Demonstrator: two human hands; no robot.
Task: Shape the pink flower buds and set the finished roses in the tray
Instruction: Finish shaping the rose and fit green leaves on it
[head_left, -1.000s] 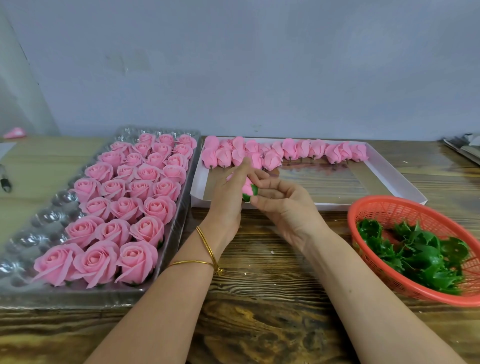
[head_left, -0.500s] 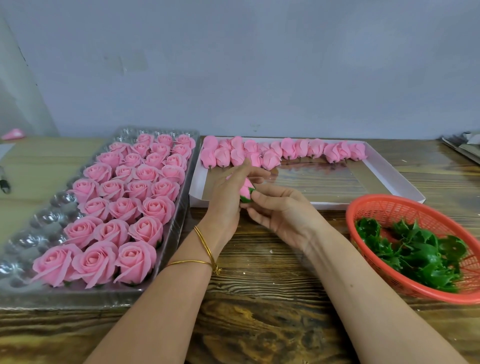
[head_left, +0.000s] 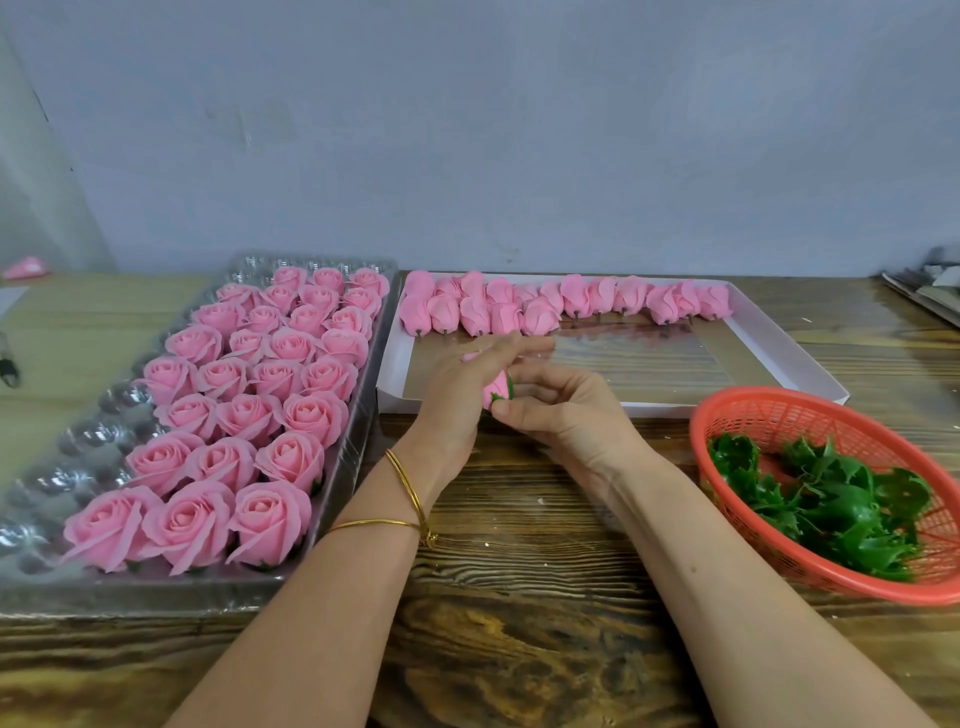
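Left of the left hand (head_left: 457, 400), the clear tray (head_left: 83, 447) holds finished roses (head_left: 249, 415). Beyond both hands lies a white box (head_left: 779, 345) of buds (head_left: 519, 309). A red basket (head_left: 779, 399) sits right of the right hand (head_left: 569, 413). Both hands grasp one pink bud (head_left: 494, 391) between them.

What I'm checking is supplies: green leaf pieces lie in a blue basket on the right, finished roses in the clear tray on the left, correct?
The head view shows a red basket, not blue. It does hold green leaf pieces on the right, with finished roses in the clear tray on the left.
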